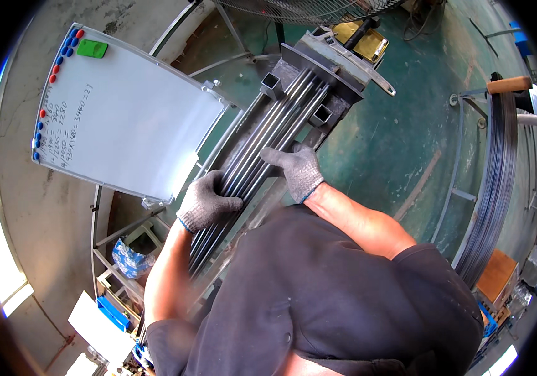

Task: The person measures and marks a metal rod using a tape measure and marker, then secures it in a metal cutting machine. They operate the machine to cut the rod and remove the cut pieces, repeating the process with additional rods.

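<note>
At the centre of the frame, both gloved hands rest on a bundle of long steel rods (268,135) that runs from lower left up to a grey stop plate (334,62) at upper centre. The left hand (207,202) curls its fingers (227,202) over the rods in a loose clasp, while the right hand (296,169) lies flatter, fingers (274,154) spread across them. About six rods show, flanked by two square tubes (271,83), with one whiteboard (124,116) at upper left.

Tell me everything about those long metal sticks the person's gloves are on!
The metal rods are a bundle of long, thin, dark grey bars, shiny like steel, lying side by side on a metal frame. They run from a stop plate at the far end back toward the person. The gloved left hand wraps over them nearer the body; the gloved right hand presses on them farther along.
</note>
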Demonstrator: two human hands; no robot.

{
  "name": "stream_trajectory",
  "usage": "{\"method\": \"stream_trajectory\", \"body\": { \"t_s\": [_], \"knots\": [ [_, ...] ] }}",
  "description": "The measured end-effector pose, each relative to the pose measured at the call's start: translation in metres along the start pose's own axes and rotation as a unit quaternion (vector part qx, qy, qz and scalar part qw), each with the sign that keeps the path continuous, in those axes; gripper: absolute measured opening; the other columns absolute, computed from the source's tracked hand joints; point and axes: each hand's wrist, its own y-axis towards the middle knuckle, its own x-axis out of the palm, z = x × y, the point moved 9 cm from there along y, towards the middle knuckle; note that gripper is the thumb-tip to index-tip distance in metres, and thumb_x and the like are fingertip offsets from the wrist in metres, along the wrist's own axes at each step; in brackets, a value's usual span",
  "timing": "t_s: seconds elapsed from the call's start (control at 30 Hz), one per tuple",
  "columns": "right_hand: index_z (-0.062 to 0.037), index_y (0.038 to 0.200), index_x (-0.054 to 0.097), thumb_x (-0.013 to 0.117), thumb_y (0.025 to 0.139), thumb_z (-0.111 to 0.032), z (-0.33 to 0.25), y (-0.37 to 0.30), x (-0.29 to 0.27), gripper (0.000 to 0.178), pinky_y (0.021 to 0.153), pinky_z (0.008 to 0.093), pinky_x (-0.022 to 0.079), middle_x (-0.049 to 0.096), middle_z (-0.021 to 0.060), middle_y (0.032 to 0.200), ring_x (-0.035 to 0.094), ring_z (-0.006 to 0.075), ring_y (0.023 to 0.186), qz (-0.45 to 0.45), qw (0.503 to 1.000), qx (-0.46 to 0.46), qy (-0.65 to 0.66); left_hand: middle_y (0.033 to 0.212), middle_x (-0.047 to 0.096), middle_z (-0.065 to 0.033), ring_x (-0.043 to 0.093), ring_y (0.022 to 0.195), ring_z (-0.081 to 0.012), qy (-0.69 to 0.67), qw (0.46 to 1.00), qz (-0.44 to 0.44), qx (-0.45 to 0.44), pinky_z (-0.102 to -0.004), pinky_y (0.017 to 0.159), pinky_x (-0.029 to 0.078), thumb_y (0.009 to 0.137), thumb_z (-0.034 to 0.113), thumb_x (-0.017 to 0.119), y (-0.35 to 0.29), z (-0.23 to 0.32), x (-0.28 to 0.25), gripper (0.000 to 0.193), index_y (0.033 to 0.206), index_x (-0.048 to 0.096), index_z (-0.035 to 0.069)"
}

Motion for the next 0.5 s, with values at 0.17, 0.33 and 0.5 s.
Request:
{"method": "stream_trajectory", "body": {
  "t_s": [0.17, 0.33, 0.5],
  "knots": [
    [0.0017, 0.12, 0.086, 0.099, 0.088, -0.008, 0.006, 0.005, -0.005, 0.037, 0.098, 0.0346, 0.061, 0.085, 0.006, 0.115, 0.078, 0.017, 0.098, 0.016, 0.999, 0.024, -0.031, 0.121, 0.084, -0.0135, 0.079, 0.109, -0.0193, -0.027, 0.992, 0.109, 0.056, -0.0383, 0.103, 0.065, 0.093, 0.012, 0.09, -0.013, 0.027, -0.033, 0.053, 0.141, 0.074, -0.004],
    [0.0033, 0.113, 0.087, 0.097, 0.091, -0.009, -0.009, -0.01, 0.022, 0.027, 0.099, 0.0356, 0.061, 0.086, 0.0051, 0.111, 0.079, 0.0172, 0.097, -0.039, 0.998, 0.035, 0.048, 0.123, 0.083, -0.0212, 0.084, 0.112, -0.0326, 0.127, 0.952, 0.204, 0.188, -0.0414, 0.103, 0.064, 0.098, 0.007, 0.083, -0.029, 0.063, -0.021, 0.037, 0.134, 0.078, 0.0],
    [0.0005, 0.119, 0.087, 0.087, 0.099, -0.005, -0.013, -0.008, 0.028, 0.02, 0.098, 0.0329, 0.061, 0.087, 0.0061, 0.11, 0.081, 0.0175, 0.1, -0.077, 0.99, -0.001, 0.119, 0.114, 0.081, -0.019, 0.081, 0.107, -0.0368, 0.114, 0.924, 0.281, 0.231, -0.0441, 0.098, 0.064, 0.095, 0.006, 0.085, -0.041, 0.079, -0.015, 0.025, 0.12, 0.081, 0.002]
  ]
}}
